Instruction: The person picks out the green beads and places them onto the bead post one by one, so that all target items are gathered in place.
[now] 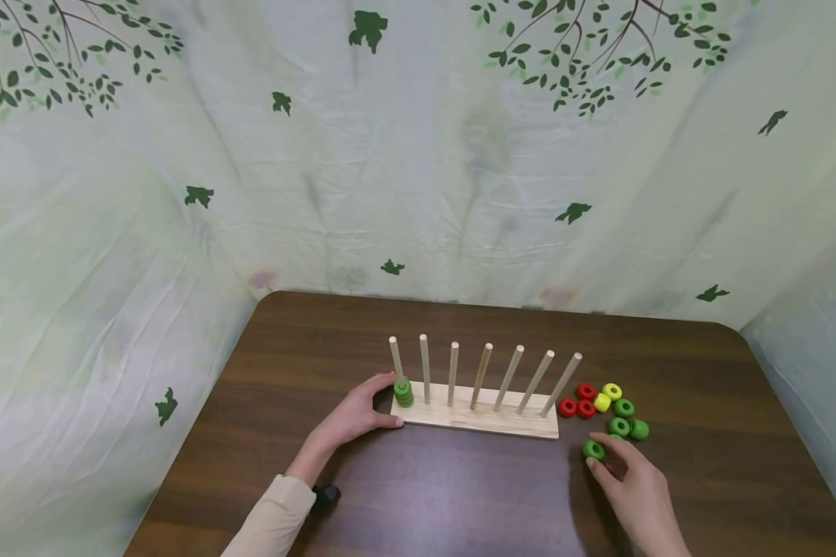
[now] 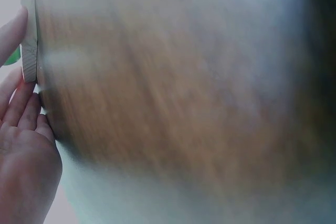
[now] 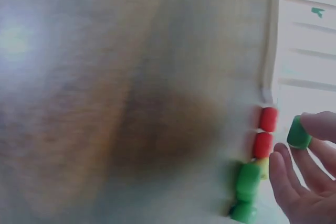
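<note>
A pale wooden peg board with several upright pegs stands on the table. My left hand grips its left end, thumb at the front edge and fingers round the end; the left wrist view shows the board's end between them. Green beads are stacked low on the leftmost peg. My right hand pinches a green bead between thumb and fingertips, right of the board. The right wrist view shows this bead held above the loose ones.
Three red beads, two yellow beads and several green beads lie beside the board's right end. One green bead is partly hidden by my right hand. The brown table meets a leaf-printed cloth behind.
</note>
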`<action>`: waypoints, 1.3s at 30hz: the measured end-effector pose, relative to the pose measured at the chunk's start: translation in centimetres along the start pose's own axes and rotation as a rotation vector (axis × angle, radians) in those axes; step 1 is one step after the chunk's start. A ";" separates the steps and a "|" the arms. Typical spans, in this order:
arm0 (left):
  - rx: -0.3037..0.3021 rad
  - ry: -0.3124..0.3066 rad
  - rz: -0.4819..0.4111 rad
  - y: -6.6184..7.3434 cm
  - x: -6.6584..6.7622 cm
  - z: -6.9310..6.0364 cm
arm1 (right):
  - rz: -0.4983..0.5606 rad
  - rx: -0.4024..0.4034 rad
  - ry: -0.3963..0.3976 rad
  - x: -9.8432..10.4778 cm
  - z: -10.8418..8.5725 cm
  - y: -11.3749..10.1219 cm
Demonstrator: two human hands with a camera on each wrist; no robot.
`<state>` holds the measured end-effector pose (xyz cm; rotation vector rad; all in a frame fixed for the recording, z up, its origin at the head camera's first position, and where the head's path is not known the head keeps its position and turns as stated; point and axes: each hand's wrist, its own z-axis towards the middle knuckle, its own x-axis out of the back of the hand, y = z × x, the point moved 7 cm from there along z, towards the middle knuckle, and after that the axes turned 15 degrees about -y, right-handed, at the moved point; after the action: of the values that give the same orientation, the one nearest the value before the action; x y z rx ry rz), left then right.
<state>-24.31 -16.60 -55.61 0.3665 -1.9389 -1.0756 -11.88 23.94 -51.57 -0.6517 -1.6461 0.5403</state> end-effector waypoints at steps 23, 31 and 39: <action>0.009 -0.002 0.001 0.1 0.0 -0.2 | 0.017 0.422 0.121 4.1 -0.3 -9.6; 0.015 -0.004 0.006 0.1 0.0 -0.1 | -0.004 0.642 0.097 4.7 -0.3 -13.9; -0.003 -0.004 0.012 0.2 0.0 -0.1 | -0.027 0.713 0.029 4.6 0.0 -17.5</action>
<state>-24.24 -16.52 -55.41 0.3506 -1.9407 -1.0719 -14.52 14.24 -36.55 -0.1071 -1.3034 1.0224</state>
